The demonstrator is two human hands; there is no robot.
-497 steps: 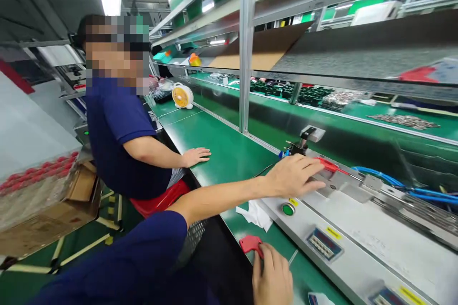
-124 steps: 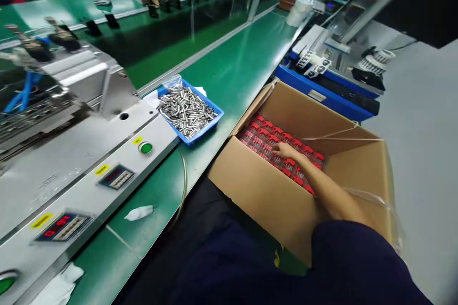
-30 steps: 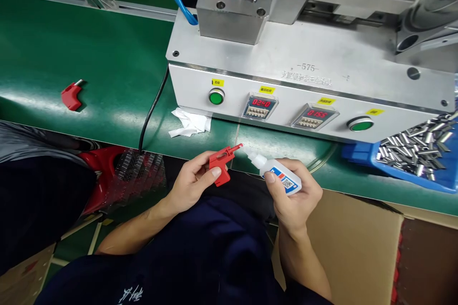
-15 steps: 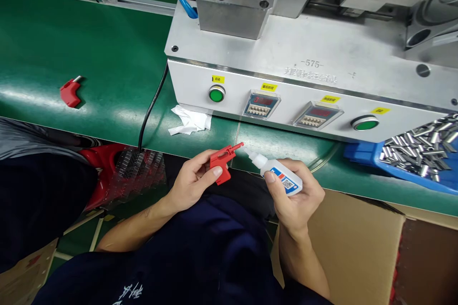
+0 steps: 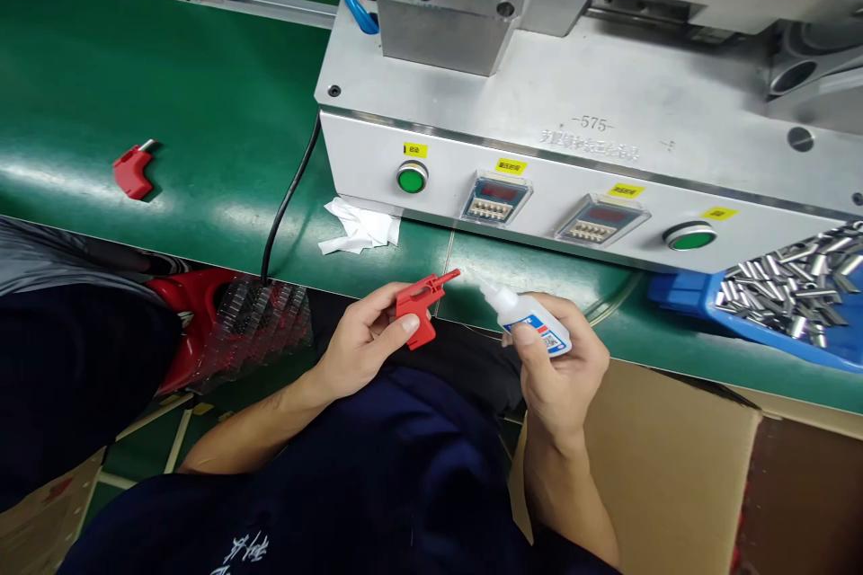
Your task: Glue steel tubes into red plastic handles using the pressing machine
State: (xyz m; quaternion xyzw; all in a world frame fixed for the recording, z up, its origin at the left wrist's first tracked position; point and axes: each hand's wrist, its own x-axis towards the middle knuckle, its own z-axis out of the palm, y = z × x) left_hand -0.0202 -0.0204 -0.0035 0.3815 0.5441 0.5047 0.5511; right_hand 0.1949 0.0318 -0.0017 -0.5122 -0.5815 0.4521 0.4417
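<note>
Between the thumb and fingers of my left hand (image 5: 364, 337) is a red plastic part (image 5: 421, 310), shaped like a small pistol, its thin stem pointing right. My right hand (image 5: 559, 359) is closed around a small white glue bottle (image 5: 536, 323) with a blue and red label. The bottle's clear nozzle tilts up and left, a short gap away from the stem's tip. Both hands are in front of the green bench's near edge. Another red part (image 5: 133, 172) with a metal pin lies on the bench at the left.
A metal machine (image 5: 472, 130) with green buttons stands across the bench (image 5: 222, 99). Crumpled white tissue (image 5: 360, 226) lies at its left corner. On the right, a blue bin (image 5: 688, 292) holds metal tubes above a cardboard box (image 5: 647, 458). A person (image 5: 74, 368) sits at left.
The glue bottle has drawn back slightly to the right, and its nozzle is farther from the red part's stem. My left hand holds nearly the same place.
</note>
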